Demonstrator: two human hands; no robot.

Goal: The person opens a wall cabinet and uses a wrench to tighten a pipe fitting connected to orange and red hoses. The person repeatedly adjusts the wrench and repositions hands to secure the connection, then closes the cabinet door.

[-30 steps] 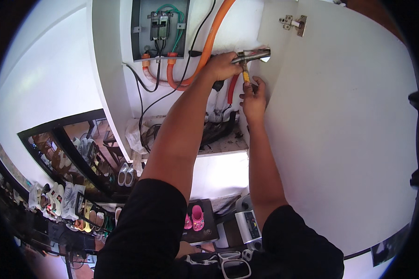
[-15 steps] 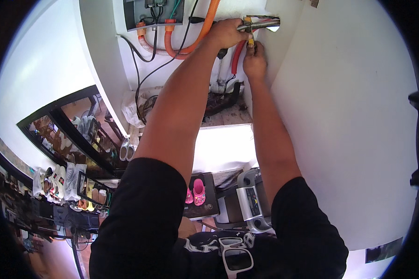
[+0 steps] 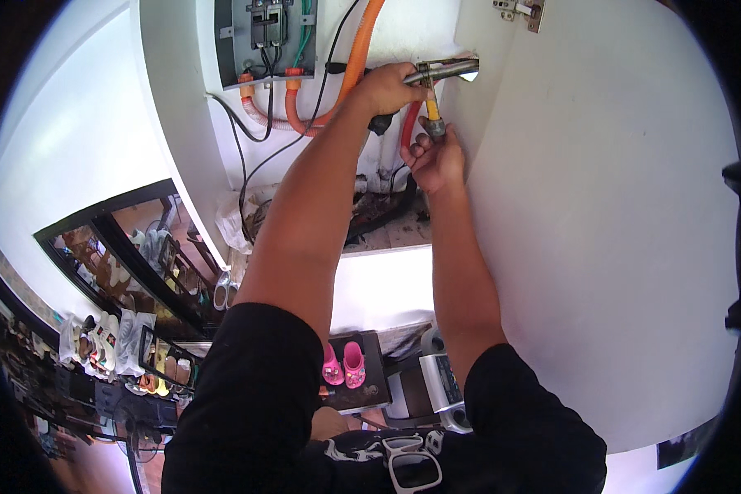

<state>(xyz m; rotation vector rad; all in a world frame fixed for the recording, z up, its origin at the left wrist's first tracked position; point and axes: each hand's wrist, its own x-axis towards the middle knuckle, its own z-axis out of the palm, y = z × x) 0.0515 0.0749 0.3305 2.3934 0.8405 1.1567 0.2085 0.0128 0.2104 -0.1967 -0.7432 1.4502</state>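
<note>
My left hand is closed around a silvery metal pipe that reaches into a hole in the white wall at the right. A thin band crosses the pipe beside my fingers. Just below it, my right hand, palm turned up, has its thumb and fingers at the grey end of a yellow-and-grey screwdriver-like handle. That handle points up to the band; its tip is hidden near my left fingers. A red corrugated conduit runs close by my right fingers.
Upper left, an open grey breaker box has wires and orange conduits leaving it. A black cable hangs across the recess. The white door panel stands at right. Below are pink clogs on a dark stand and shoes.
My right hand has rolled palm up and moved down to the handle's grey end, exposing more of the handle. My left hand still holds the pipe. The whole view has shifted slightly.
</note>
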